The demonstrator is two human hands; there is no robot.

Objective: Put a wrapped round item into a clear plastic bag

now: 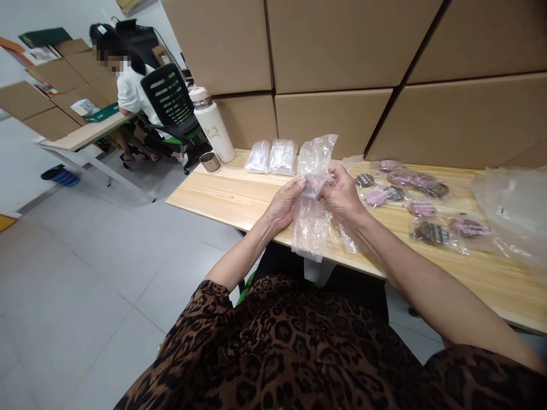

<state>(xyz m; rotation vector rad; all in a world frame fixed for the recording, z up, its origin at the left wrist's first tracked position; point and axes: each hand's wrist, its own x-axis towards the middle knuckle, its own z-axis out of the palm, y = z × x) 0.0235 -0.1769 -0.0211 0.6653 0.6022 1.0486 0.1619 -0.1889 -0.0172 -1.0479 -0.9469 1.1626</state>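
Observation:
A long clear plastic bag (310, 222) hangs between my hands over the front edge of the wooden table (213, 196). My left hand (287, 200) is closed on its left side, thumb on top. My right hand (343, 193) pinches the bag's right side near the middle, fingertips partly hidden by the film. The upper part of the bag stands up crumpled above both hands. To the right of my right hand lie several small clear packets with pink and dark brown contents (431, 232). Two packed clear bags (282, 157) rest just behind my left hand.
Large cardboard boxes (333, 119) are stacked along the table's back. A white bottle (216, 131) and a metal cup (209, 162) stand at the left end. A big plastic bag (517, 205) lies at right. Another person (134, 85) sits at a desk, far left.

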